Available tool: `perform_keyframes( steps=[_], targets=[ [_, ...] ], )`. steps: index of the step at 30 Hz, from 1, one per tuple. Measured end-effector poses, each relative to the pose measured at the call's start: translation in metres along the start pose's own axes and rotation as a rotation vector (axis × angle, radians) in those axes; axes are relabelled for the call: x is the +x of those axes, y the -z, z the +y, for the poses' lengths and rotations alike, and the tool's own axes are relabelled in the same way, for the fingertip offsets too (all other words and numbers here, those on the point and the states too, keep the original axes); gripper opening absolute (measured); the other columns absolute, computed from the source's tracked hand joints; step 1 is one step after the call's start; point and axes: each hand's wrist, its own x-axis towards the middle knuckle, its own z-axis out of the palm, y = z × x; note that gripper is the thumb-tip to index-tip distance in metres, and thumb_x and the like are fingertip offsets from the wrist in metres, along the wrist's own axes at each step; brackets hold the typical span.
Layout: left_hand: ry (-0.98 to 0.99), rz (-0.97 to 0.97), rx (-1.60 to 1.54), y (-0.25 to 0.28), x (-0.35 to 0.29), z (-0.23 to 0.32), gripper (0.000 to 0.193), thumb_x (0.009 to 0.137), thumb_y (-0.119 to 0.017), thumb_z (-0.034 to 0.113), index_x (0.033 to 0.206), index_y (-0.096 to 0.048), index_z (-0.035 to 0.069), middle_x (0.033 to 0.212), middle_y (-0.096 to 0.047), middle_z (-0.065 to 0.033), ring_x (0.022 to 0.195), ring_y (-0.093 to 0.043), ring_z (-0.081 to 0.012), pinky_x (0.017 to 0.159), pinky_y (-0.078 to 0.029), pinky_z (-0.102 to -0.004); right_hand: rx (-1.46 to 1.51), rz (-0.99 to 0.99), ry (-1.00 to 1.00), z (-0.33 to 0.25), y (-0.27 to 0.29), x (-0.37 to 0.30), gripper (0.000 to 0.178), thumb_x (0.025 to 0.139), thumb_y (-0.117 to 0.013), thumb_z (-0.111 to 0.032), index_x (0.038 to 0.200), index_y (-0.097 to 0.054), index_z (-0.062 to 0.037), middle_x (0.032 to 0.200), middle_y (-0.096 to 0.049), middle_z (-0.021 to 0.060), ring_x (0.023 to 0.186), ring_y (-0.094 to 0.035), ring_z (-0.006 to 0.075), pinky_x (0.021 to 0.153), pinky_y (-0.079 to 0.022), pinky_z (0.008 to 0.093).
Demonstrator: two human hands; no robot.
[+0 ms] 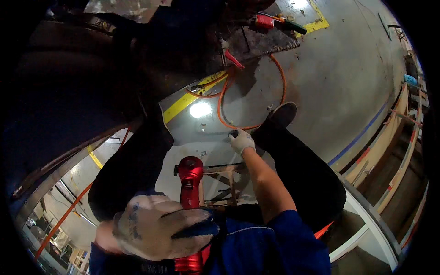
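Observation:
In my left hand (pixel 165 227), gloved in off-white with dark patches, is a red ratchet wrench (pixel 190 176). The fingers wrap round its body, and its rounded head points away from me with a short dark drive stub on the left side. My right hand (pixel 241 141) reaches forward between my legs, wearing a similar glove with dark fingertips. Its fingers are curled together over the floor, near my right shoe (pixel 283 114). Whatever they hold, if anything, is too small or hidden to make out. An orange hose (pixel 221 107) lies in loops just beyond that hand.
A dark, dirty metal structure (pixel 256 43) stands ahead, with red- and green-handled tools (pixel 293 27) on it. A wooden frame (pixel 231 181) is below me. Yellow tape (pixel 183 106) marks the grey floor (pixel 339 78). Wooden slats (pixel 380 146) form a rack at right.

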Motion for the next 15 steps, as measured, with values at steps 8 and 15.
perform_keyframes(
  steps=[8,15],
  targets=[
    [0.014,0.040,-0.010,0.009,0.011,-0.001,0.030,0.076,-0.079,0.030,0.105,-0.075,0.021,0.101,-0.072,-0.0072,0.065,-0.066,-0.0184,0.051,-0.050,-0.0297,-0.155,-0.163,0.043,-0.002,-0.019,-0.006,0.046,0.092,-0.063,-0.046,0.122,-0.067,-0.0108,0.130,-0.066,0.0167,0.122,-0.061,0.0358,0.103,-0.049,0.0451],
    [0.160,0.259,-0.081,-0.001,0.011,0.009,0.049,0.068,-0.086,0.033,0.108,-0.077,0.006,0.077,-0.071,-0.0120,0.063,-0.068,-0.0288,0.057,-0.051,-0.0379,-0.109,-0.172,0.029,0.005,-0.014,0.007,0.050,0.096,-0.059,-0.046,0.133,-0.059,-0.0118,0.136,-0.062,0.0155,0.127,-0.058,0.0347,0.105,-0.047,0.0458]
  ],
)
